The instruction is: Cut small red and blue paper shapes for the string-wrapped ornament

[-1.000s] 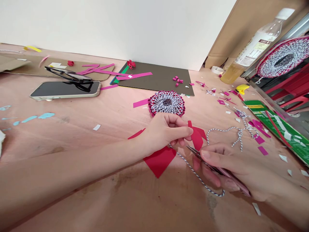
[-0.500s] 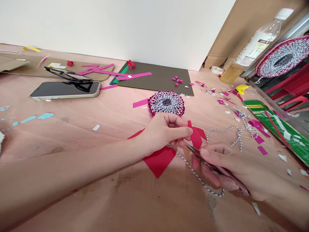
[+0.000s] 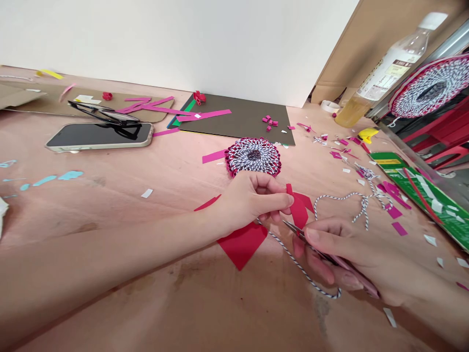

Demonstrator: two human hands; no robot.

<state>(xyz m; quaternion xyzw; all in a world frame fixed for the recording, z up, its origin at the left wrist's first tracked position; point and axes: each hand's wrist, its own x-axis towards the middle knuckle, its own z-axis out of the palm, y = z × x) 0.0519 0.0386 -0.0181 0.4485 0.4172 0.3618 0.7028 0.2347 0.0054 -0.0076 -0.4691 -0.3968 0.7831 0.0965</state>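
My left hand pinches a folded piece of red paper between thumb and fingers. My right hand grips small scissors with pink handles, and their steel blades reach the lower edge of the red paper. A black-and-white twisted twine runs under both hands. Just beyond my left hand lies a round rosette of red paper and twine. A larger red paper piece lies beneath my left wrist, with a thin red strip beside it.
A phone with black glasses lies at the back left, near a dark board with pink strips. At the right are a plastic bottle, a larger rosette, a green ruler and paper scraps.
Both hands stay almost in place. The scissors shift only slightly at the red paper's lower edge.
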